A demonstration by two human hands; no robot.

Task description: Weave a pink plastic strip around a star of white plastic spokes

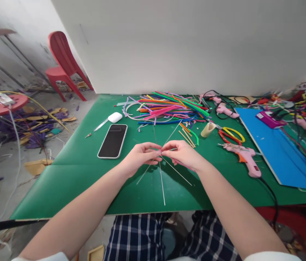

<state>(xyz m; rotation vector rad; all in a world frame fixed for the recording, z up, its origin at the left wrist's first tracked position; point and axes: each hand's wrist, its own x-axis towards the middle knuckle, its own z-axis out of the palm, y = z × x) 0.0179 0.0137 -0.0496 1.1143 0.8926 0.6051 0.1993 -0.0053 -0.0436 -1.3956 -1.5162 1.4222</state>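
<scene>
Several thin, pale sticks or wires point(162, 185) fan out like spokes from one centre above the green table. My left hand point(144, 154) pinches that crossing point from the left, fingers bent towards it. From the other side, the fingertips of my right hand point(181, 153) close on the same centre, where a small pinkish bit shows between the fingers. What joins the spokes is mostly hidden by my fingertips. Just beyond my right hand lie short tan sticks point(187, 137) and a bent green pipe cleaner point(195, 137).
A heap of coloured pipe cleaners point(166, 107) lies at the back. To the left are a phone point(113, 141) and a white case point(115, 117). On the right are a pink glue gun point(246, 156), red-and-yellow-handled scissors point(231, 135), a beige tube point(208, 129) and a blue board point(275, 156).
</scene>
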